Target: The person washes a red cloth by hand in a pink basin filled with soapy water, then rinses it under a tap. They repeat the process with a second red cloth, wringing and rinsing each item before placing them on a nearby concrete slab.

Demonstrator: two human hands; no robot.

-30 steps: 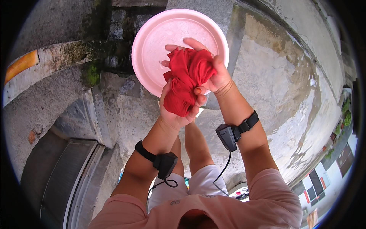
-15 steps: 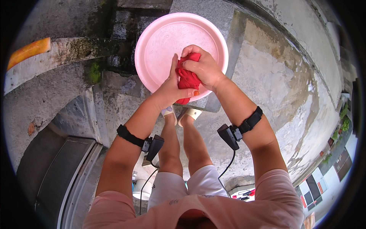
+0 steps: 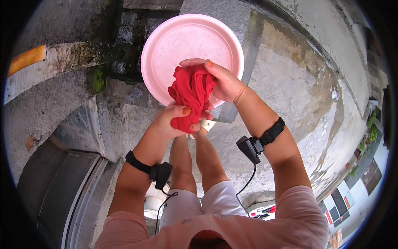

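Note:
A bunched red cloth (image 3: 191, 92) is stretched between my two hands, above the near part of a round pink basin (image 3: 151, 68). My left hand (image 3: 170, 120) grips its lower end, with the thumb on top and the other fingers mostly under the fabric. My right hand (image 3: 226, 83) is closed round the upper right end, its thumb lying over the folds. The basin holds what looks like shallow clear water.
The basin stands on a grey stone slab (image 3: 219, 7). To the left run a mossy low wall (image 3: 70, 54) and an orange pipe (image 3: 27, 60). A dark metal-framed panel (image 3: 68, 186) is at lower left. Stained concrete (image 3: 286, 103) extends to the right.
The cloth was a tight wad squeezed between both hands; now it is looser and spread wider. My left hand has moved down and left, my right has turned with its thumb on top.

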